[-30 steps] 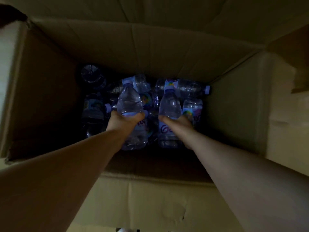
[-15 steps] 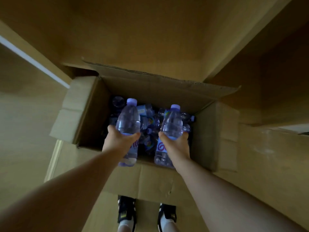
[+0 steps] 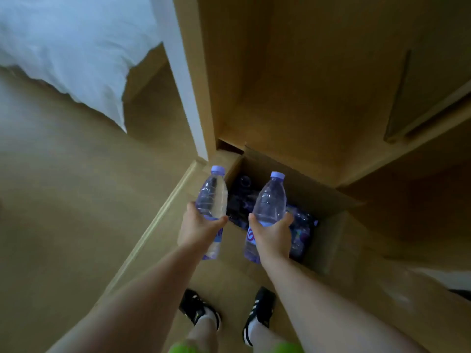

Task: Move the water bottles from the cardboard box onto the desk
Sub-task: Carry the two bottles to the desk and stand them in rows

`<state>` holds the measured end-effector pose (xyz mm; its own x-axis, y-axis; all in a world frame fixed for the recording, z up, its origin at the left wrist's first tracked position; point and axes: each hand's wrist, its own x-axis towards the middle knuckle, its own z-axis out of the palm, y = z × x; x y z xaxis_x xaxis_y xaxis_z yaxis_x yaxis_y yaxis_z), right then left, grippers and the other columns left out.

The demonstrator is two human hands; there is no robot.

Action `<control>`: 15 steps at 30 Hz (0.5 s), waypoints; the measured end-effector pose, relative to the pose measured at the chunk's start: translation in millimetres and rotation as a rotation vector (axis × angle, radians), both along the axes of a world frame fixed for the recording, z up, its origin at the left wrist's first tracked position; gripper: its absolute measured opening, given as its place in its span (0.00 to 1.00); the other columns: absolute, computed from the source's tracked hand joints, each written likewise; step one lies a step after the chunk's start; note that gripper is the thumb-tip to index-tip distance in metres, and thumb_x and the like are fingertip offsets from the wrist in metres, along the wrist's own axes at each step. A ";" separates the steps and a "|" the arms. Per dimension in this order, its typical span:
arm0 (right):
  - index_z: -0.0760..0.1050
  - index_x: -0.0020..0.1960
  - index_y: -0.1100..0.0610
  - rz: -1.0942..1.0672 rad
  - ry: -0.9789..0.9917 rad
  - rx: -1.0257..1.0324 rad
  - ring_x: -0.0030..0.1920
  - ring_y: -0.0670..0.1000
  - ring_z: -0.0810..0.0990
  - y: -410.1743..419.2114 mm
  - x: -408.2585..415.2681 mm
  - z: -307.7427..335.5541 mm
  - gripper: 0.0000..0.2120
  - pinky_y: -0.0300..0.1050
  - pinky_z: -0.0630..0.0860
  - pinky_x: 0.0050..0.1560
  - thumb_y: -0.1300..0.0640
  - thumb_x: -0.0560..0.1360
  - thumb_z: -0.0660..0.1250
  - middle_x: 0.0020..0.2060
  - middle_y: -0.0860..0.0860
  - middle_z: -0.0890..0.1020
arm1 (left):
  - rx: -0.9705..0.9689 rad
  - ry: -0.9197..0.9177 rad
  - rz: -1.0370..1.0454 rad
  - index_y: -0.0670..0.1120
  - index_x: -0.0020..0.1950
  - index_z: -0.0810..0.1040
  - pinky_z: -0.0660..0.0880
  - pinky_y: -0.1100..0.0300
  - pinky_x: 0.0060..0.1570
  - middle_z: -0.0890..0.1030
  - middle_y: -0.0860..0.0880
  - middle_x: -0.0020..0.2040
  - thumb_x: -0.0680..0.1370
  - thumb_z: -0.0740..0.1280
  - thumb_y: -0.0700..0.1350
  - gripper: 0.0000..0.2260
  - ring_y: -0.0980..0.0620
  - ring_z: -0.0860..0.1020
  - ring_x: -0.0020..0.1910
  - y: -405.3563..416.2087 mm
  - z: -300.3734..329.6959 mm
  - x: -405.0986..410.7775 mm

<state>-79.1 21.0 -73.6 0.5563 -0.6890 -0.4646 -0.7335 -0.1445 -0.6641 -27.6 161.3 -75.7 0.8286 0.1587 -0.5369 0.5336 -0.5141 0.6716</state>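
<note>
Soft, dim, warm-toned light is seen throughout, brightest on the white bedding [image 3: 76, 47] at upper left. The inside of the cardboard box [image 3: 328, 240] is left in deep shadow. Edges are bent by wide-angle distortion, and fine detail is softened.

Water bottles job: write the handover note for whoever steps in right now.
Left hand: grips one water bottle round its middle, cap up, lifted above the box's left edge.
Right hand: grips a second bottle the same way, held over the open box.
Cardboard box: on the floor in front of the person's shoes, flaps open, with more bottles lying loose inside; how many cannot be counted.
Done: two bottles picked up and clear of the box.
Left: the desk top is not in this view; carry both bottles to it, set them down, then come back for the rest.
</note>
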 end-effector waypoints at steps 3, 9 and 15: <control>0.62 0.59 0.55 0.082 -0.046 -0.003 0.55 0.59 0.79 39.0 7.1 41.5 0.30 0.55 0.78 0.53 0.44 0.69 0.75 0.58 0.57 0.77 | -0.014 -0.062 0.114 0.54 0.44 0.66 0.73 0.59 0.35 0.76 0.56 0.40 0.64 0.77 0.52 0.21 0.56 0.78 0.38 42.1 42.4 -6.3; 0.63 0.58 0.56 0.245 -0.124 0.015 0.50 0.57 0.80 135.2 21.7 99.8 0.29 0.43 0.71 0.40 0.44 0.69 0.74 0.56 0.57 0.79 | -0.018 -0.137 0.293 0.50 0.49 0.68 0.65 0.66 0.30 0.76 0.57 0.41 0.65 0.77 0.50 0.21 0.64 0.74 0.35 139.6 110.4 -25.5; 0.62 0.61 0.56 0.477 -0.145 0.015 0.53 0.60 0.79 233.9 43.5 139.0 0.33 0.51 0.77 0.49 0.41 0.68 0.74 0.57 0.56 0.78 | -0.038 -0.198 0.528 0.51 0.50 0.69 0.74 0.58 0.41 0.79 0.52 0.47 0.65 0.77 0.49 0.22 0.52 0.79 0.42 244.6 155.3 -34.8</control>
